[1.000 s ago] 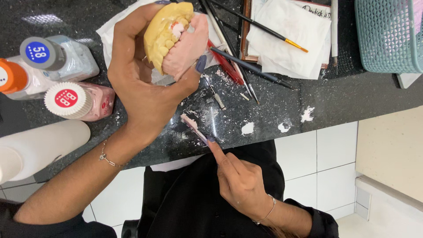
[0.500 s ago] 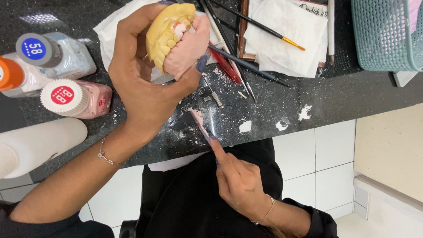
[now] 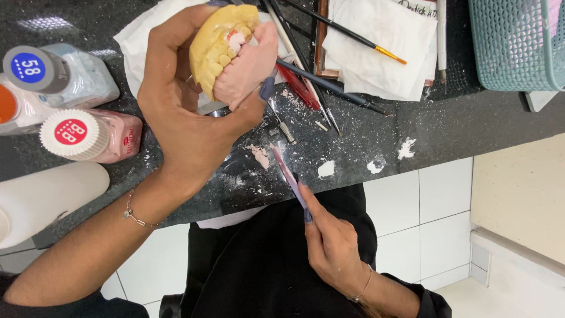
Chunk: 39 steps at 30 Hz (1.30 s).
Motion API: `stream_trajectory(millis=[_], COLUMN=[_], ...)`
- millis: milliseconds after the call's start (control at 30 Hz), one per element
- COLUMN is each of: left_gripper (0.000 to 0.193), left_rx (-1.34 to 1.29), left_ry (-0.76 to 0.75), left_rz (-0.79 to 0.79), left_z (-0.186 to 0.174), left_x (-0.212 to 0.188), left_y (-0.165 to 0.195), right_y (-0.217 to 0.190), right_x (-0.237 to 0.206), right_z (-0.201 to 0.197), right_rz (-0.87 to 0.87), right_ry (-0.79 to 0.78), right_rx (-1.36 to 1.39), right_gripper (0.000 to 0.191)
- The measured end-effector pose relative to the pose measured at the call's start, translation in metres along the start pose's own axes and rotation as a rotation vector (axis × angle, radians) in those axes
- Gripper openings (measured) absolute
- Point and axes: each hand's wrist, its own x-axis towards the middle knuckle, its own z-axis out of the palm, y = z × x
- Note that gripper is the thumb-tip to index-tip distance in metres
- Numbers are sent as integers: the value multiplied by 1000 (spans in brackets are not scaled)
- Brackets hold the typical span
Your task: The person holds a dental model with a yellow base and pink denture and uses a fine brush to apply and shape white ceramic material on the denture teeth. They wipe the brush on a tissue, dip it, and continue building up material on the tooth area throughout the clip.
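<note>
My left hand point(image 3: 188, 112) grips a yellow dental cast point(image 3: 220, 47) with pink gum material, held up over the black speckled counter point(image 3: 459, 129). Its teeth face me. My right hand point(image 3: 332, 247) is below the counter edge and pinches a thin metal spatula point(image 3: 285, 171) whose tip rests on the counter beside a small pink dab point(image 3: 258, 154). White powder spots point(image 3: 325, 169) lie close to the tip.
Powder jars with round lids point(image 3: 73, 132) and a white bottle point(image 3: 41, 197) stand at the left. Brushes and tools point(image 3: 329, 85) lie on white tissues point(image 3: 382, 53) behind the cast. A teal basket point(image 3: 518, 41) sits at the far right. White tiles below.
The spatula tip has slid a little to the right along the counter, away from the pink dab. The left hand keeps the cast in nearly the same place.
</note>
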Motion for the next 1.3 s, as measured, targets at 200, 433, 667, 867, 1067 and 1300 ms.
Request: stream_trajectory(millis=[200, 433, 667, 867, 1067, 1300], left_gripper=[62, 63, 64, 64, 64, 63], left_rx=[-14, 6, 19, 36, 26, -13], left_ry=[3, -13, -23, -12, -21, -28], left_rz=[-22, -13, -7, -13, 7, -13], left_z=[2, 0, 1, 3, 1, 2], left_x=[-2, -3, -2, 0, 2, -3], left_y=[1, -3, -3, 1, -1, -4], right_y=[-7, -20, -23, -27, -8, -4], right_x=[11, 23, 18, 14, 15, 17], right_z=[18, 16, -3, -26, -10, 9], right_rz=[-91, -246, -258, -246, -233, 133], right_ry=[58, 40, -40, -58, -40, -78], right_rx=[-125, -379, -486, -352, -92, 165], right_gripper=[61, 60, 62, 66, 66, 56])
